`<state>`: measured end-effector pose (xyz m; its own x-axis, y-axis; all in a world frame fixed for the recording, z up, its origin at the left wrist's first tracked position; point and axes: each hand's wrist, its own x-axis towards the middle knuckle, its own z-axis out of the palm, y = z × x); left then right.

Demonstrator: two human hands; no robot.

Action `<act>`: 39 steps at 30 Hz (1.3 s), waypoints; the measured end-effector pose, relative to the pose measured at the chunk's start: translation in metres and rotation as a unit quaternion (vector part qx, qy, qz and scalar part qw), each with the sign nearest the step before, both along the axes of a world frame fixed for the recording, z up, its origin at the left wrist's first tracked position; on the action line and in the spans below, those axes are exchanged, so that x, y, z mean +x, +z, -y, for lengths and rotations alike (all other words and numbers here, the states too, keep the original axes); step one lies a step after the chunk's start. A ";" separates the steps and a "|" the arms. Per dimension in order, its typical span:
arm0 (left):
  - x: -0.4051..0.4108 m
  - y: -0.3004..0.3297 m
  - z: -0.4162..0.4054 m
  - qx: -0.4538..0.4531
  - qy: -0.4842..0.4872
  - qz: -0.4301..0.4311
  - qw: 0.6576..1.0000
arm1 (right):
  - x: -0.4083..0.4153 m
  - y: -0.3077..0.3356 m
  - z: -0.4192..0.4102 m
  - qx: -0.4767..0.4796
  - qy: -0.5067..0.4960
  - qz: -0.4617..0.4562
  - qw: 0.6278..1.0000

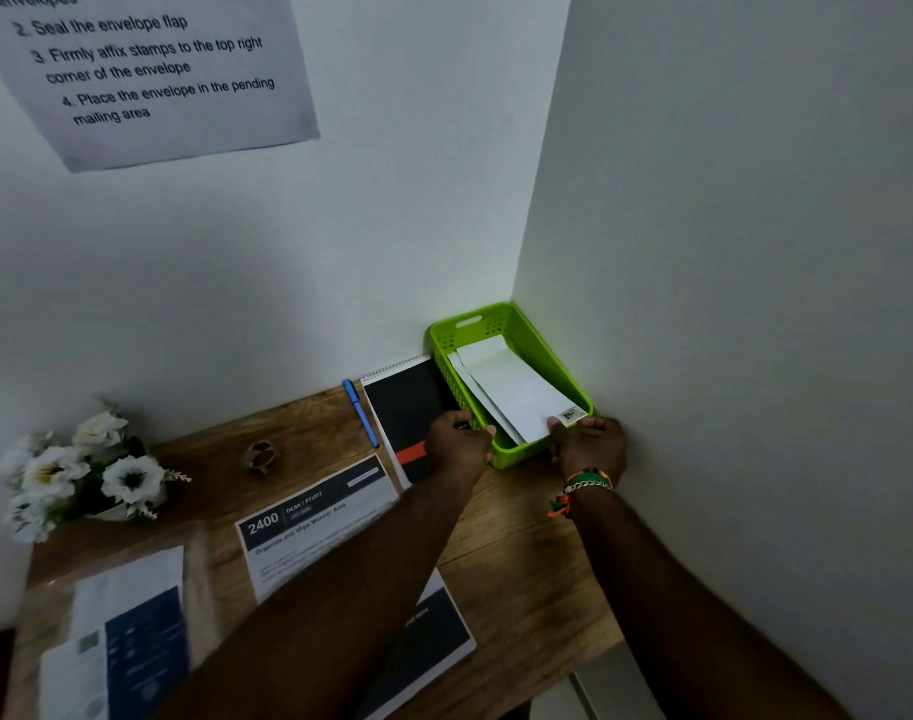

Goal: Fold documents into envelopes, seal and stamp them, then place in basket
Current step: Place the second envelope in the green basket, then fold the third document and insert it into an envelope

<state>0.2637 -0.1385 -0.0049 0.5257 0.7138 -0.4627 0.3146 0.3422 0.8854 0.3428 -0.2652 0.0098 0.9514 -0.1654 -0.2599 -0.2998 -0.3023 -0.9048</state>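
where the wooden desk (501, 553) meets the white corner walls, we find the green basket (542, 350) holding a stamped envelope (511, 389). the right hand (589, 446) pinches the envelope's near end; the left hand (457, 444) curls over the basket's near corner. the wall notice (142, 70) is cut off above, and papers at lower left (116, 636) are blurred.

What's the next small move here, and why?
Probably let go: the right hand pinches the stamped envelope's near end, and it already lies inside the green basket on another envelope. The left hand grips the basket's near-left rim, steadying it. Release, then withdraw both.
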 end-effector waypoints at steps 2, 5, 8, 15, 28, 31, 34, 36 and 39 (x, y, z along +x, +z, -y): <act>-0.001 0.001 0.000 -0.001 0.001 0.002 1.000 | -0.001 0.001 -0.001 0.025 -0.010 -0.008 1.000; -0.006 0.001 0.001 -0.003 -0.011 0.008 1.000 | -0.002 -0.002 -0.001 0.064 -0.034 -0.031 0.997; -0.024 0.004 0.002 0.025 -0.053 0.022 0.998 | -0.015 -0.001 0.001 0.106 -0.038 -0.063 0.992; -0.140 -0.020 -0.033 0.175 -0.066 -0.037 0.982 | -0.086 -0.031 0.009 -0.062 0.181 -0.041 0.981; -0.291 -0.038 -0.128 0.345 -0.209 -0.281 0.871 | -0.146 -0.051 -0.091 -0.237 0.641 0.221 0.696; -0.286 -0.029 -0.126 0.344 -0.242 -0.313 0.851 | -0.144 -0.041 -0.122 -0.331 0.658 0.249 0.629; -0.277 -0.022 -0.126 0.358 -0.264 -0.345 0.826 | -0.140 -0.035 -0.142 -0.384 0.675 0.240 0.582; -0.274 -0.020 -0.125 0.365 -0.267 -0.353 0.819 | -0.138 -0.034 -0.150 -0.400 0.682 0.229 0.567; -0.274 -0.019 -0.123 0.373 -0.258 -0.362 0.815 | -0.138 -0.032 -0.157 -0.403 0.682 0.204 0.574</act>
<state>-0.0108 -0.0159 -0.0243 0.6262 0.7093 -0.3236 0.7787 -0.5481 0.3055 0.2052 -0.1085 -0.0223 0.2923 0.8970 -0.3315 0.9020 -0.3738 -0.2159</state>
